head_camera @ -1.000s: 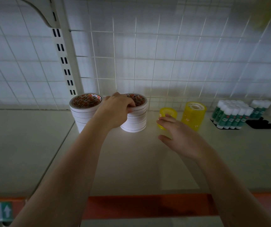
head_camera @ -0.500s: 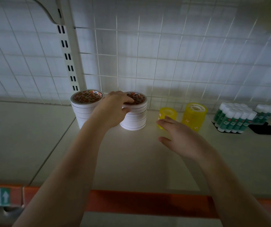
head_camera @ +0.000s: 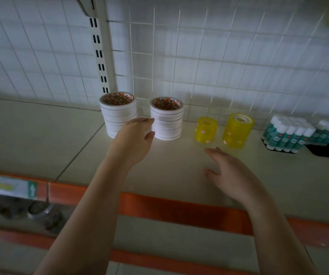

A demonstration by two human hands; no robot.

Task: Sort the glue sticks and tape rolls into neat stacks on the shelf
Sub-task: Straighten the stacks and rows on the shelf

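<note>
My left hand (head_camera: 133, 137) hangs loosely spread before two white tape stacks (head_camera: 166, 119); my right hand (head_camera: 231, 171) is spread, empty, near the yellow rolls (head_camera: 206, 130). Glue sticks (head_camera: 288, 133) stand far right.

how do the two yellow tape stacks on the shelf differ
The left yellow stack is shorter; the right yellow stack stands clearly taller. The left one stands upright, while the right one leans a little. The left one is nearer the white tape stacks. Both are translucent yellow with small flower prints.
</note>
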